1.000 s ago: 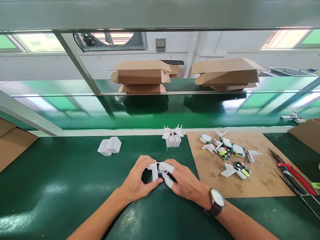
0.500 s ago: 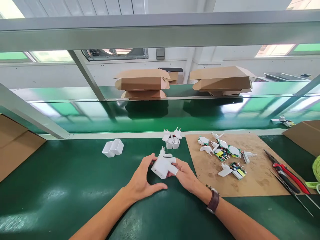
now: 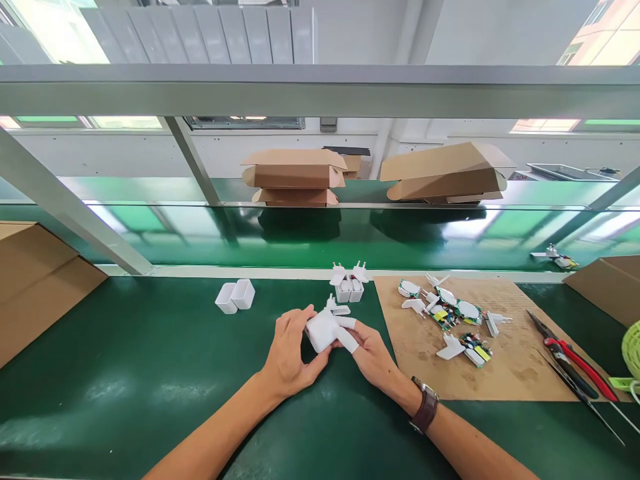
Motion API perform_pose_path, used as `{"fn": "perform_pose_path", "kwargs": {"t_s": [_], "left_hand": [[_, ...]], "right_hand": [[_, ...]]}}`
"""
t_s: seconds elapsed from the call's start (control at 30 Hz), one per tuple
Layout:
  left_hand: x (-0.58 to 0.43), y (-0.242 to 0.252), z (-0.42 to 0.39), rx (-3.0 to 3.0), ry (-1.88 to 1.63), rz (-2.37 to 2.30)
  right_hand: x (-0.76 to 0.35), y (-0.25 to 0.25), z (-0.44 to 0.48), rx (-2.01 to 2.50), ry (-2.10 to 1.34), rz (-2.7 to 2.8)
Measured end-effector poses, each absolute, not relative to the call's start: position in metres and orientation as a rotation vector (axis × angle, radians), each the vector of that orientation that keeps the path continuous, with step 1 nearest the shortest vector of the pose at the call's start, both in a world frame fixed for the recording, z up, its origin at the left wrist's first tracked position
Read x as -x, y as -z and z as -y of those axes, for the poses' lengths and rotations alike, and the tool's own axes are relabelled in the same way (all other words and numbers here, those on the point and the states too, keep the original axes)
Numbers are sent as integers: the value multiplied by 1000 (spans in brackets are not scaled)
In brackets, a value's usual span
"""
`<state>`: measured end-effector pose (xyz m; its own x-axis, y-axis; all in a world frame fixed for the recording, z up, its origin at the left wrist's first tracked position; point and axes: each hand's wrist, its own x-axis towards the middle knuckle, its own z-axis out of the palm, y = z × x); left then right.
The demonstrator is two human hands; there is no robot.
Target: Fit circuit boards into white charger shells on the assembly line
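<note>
Between my two hands is a white plug charger [image 3: 321, 331], its prong piece pointing away from me. My left hand [image 3: 291, 353] closes on its left side, fingers at the far edge and thumb at the near corner. White covers wrap fingertips of my right hand [image 3: 371, 352], which grips the charger from the right. Just beyond stand two white charger housings [image 3: 349, 291] with plug-prong pieces sticking out of their tops. Two open white casings [image 3: 235, 296] sit together to the left.
On a brown cardboard sheet [image 3: 520, 360] at right lie several circuit boards [image 3: 469, 310] with plug pieces, red-handled pliers [image 3: 570, 357] and tweezers [image 3: 575, 387]. A cardboard box [image 3: 45, 293] stands at left, another [image 3: 610, 287] at right. A metal frame bar [image 3: 320, 100] crosses above the green table [image 3: 165, 373].
My left hand's fingers and thumb have closed on the charger, which has turned slightly in my hands. The camera view has tilted up a little.
</note>
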<state>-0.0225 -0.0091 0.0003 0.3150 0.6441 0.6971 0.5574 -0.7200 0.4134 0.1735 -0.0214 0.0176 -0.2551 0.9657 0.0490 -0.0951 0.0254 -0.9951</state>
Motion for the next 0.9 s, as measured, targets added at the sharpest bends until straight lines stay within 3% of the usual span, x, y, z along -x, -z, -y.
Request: {"fn": "perform_pose_path", "kwargs": {"t_s": [0.27,0.53,0.7,0.83,0.9], "left_hand": [[33,8,-50,-1931,-1139,-1449],[-12,0,-95,-1847,-1065,-1290],[9,-11,-78,-2016,-1120,-1360],[84,-30,-64,-2422,-1205,-1769],[124,-32,-64,-2513,-1050,-2028]], "right_hand": [[-210,-7,-2,1190,-471,1507],[-231,35,-26,1159,-734,1614],[-230,15,-12,1251,-406,1706],[-221,-8,2,1250,-198,1863],[-215,-12,5,1251,-132,1930]]}}
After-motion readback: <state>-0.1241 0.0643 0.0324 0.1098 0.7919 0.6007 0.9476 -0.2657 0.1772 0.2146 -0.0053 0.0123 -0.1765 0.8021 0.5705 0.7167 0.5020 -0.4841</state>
